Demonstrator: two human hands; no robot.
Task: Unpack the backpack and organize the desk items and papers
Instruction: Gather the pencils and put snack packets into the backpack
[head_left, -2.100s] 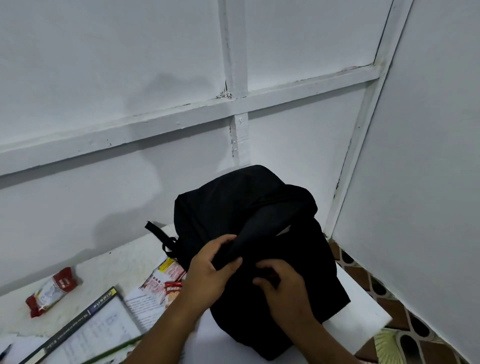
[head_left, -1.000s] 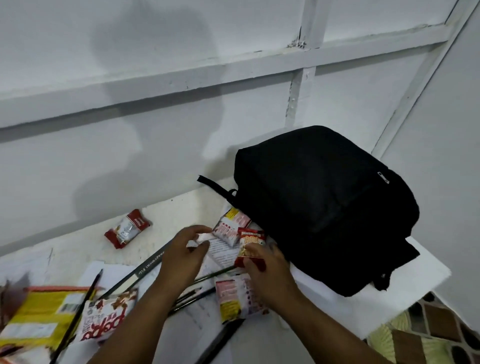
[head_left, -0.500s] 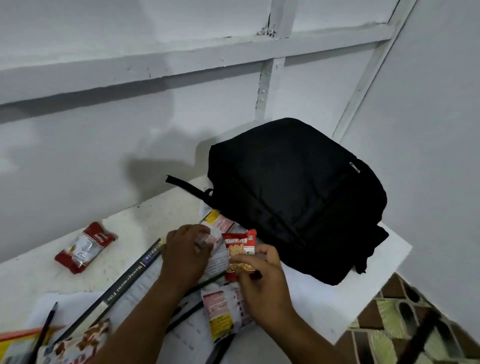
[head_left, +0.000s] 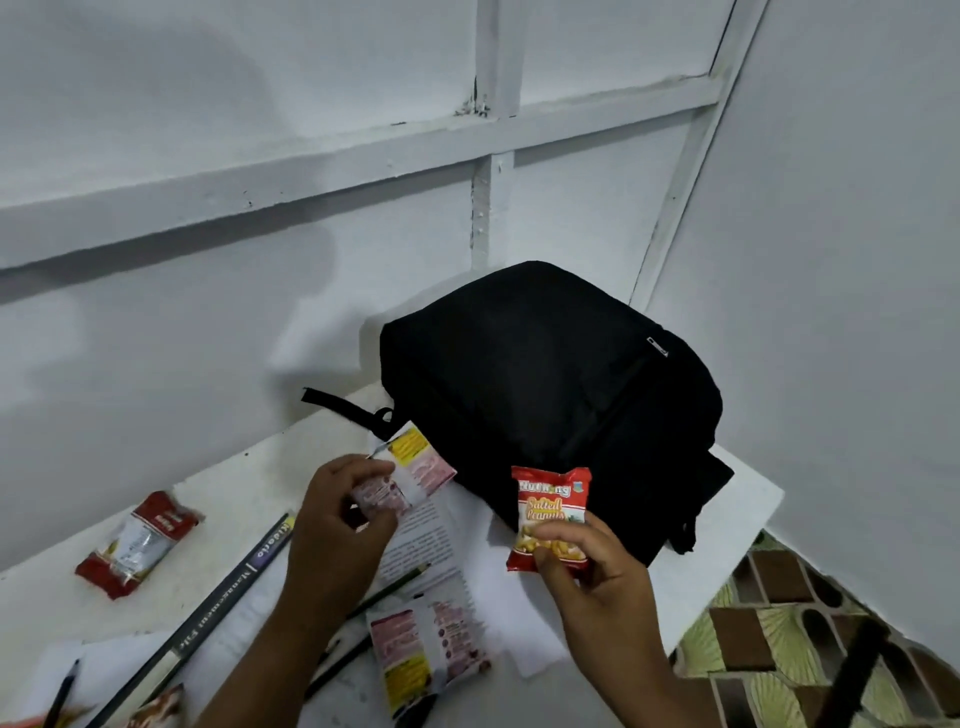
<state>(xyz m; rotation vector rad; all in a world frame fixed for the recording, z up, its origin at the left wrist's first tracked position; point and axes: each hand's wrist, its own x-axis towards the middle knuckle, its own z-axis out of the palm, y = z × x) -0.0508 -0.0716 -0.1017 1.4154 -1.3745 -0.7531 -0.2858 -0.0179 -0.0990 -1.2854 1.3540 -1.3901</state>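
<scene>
A person's right hand pinches a red packet of salted peanuts in its fingers, just in front of a black backpack lying on the white tabletop; the left hand grips a pink-and-yellow sachet above scattered papers and pencils
</scene>
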